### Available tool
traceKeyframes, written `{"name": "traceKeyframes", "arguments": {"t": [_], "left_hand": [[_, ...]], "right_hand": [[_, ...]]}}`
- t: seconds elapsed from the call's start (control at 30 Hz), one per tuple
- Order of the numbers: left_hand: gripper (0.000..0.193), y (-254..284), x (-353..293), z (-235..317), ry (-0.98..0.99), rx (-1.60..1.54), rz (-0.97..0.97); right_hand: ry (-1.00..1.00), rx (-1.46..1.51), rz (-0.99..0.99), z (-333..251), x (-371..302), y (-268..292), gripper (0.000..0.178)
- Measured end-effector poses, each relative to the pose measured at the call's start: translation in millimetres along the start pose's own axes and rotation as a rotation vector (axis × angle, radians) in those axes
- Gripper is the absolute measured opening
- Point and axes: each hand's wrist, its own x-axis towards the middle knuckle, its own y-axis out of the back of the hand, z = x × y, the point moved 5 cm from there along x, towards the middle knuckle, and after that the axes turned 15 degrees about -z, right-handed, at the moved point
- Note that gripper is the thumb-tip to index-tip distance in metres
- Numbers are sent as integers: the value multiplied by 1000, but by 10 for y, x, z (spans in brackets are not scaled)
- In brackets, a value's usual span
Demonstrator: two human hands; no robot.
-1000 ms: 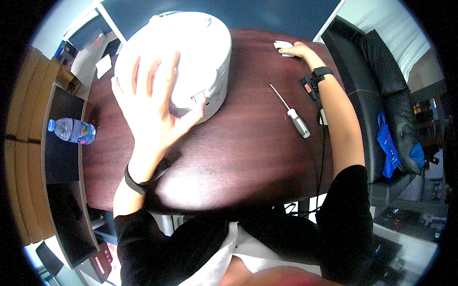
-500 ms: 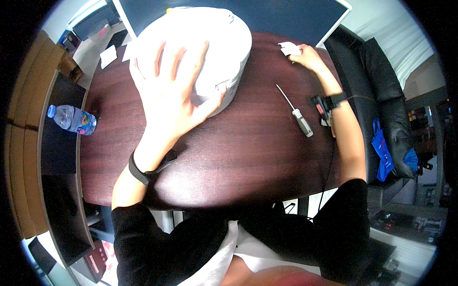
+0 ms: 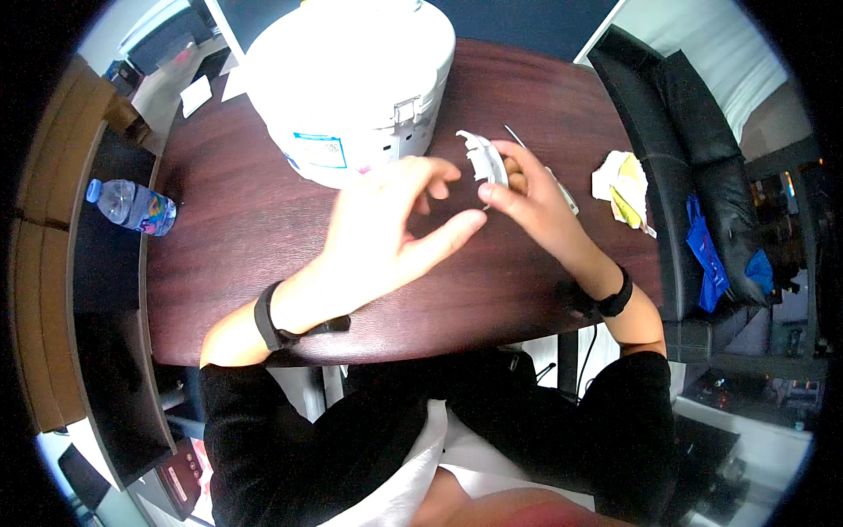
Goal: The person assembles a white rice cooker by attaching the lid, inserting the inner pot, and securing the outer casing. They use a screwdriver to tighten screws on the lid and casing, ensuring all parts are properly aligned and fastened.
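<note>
Take twelve as the desk's far side: here's your left hand [image 3: 382, 224], right about the middle of the dial, released, nothing in its grip, fingers loosely bent, thumb stretched toward three. Just off that thumb, toward two, there's the white curved plastic piece [image 3: 489, 162] with small prongs along its inner edge, and it's your right hand [image 3: 543, 209], at three, grasping it between thumb and fingers. Looks like a two-handed handling step, the piece well clear of any fitting. The next move would seem to call for a light left pinch on the free edge, easy on those prongs, right grip steady.

Across the surface, left to right! A clear plastic bottle with a blue cap [image 3: 132, 207] at the nine o'clock edge; a white paper sheet [image 3: 196, 96] at ten; the big round white appliance [image 3: 351, 70] past eleven, blue-and-white label [image 3: 320, 150] facing you. At three, a slim metal-shafted screwdriver [image 3: 569, 198], half hidden by your hand, then a crumpled white-and-yellow cloth [image 3: 625, 191]. All on a glossy dark-brown desk [image 3: 255, 237].

And the room: a brown cardboard-like stack [image 3: 39, 325] past nine, a flat navy panel [image 3: 527, 26] near one, a black leather sofa [image 3: 645, 123] at two, a bright blue bag [image 3: 702, 263] beyond three.
</note>
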Motion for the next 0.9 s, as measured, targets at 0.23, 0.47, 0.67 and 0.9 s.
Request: {"name": "traceKeyframes", "arguments": {"t": [0.23, 0.47, 0.67, 0.9], "left_hand": [[33, -422, 112, -444, 243, -674, -182], [23, -540, 142, -815, 325, -757, -382], [28, -541, 168, -917, 386, -740, -441], [29, -533, 171, -1021, 418, -742, -377]], "right_hand": [[5, -218, 57, 345, 4, -268, 78], [-114, -298, -76, 445, -32, -259, 73], [-235, -661, -86, 474, 70, -156, 52], [-185, -714, -71, 493, 256, -116, 43]]}}
